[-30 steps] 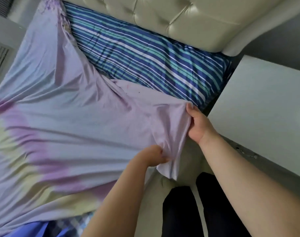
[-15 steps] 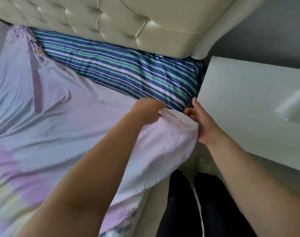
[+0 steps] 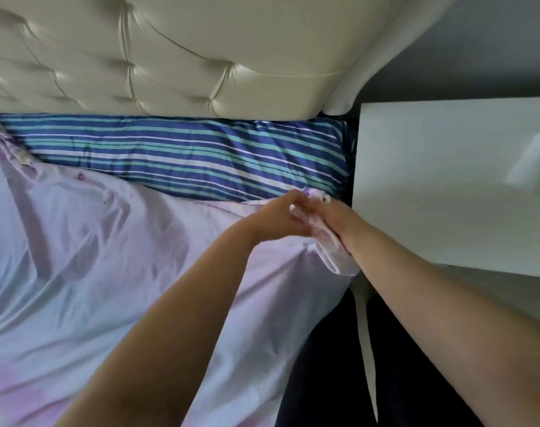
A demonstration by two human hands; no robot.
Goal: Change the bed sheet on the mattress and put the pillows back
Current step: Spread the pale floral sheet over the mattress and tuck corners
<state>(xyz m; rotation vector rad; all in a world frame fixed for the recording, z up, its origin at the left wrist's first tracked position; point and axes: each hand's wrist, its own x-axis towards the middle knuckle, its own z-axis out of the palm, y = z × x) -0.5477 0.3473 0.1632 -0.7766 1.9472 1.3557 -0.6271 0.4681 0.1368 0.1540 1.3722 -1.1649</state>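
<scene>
A pale lilac bed sheet [image 3: 114, 266] with pink tie-dye patches covers most of the mattress. A band of blue, teal and white striped fabric [image 3: 182, 158] still shows along the head of the bed. My left hand [image 3: 278, 215] and my right hand [image 3: 330, 220] meet at the sheet's corner by the mattress's right head corner. Both hands pinch the bunched lilac cloth between their fingers. A fold of the sheet hangs down below my right wrist. No pillows are in view.
A cream tufted headboard [image 3: 176, 57] runs across the top. A white bedside cabinet [image 3: 453, 183] stands tight against the bed's right side, leaving a narrow dark gap. My dark-trousered legs [image 3: 321, 365] stand beside the mattress edge.
Both hands carried the sheet corner up toward the head of the bed and the cabinet. The visible striped band has narrowed. The view has moved closer to the headboard.
</scene>
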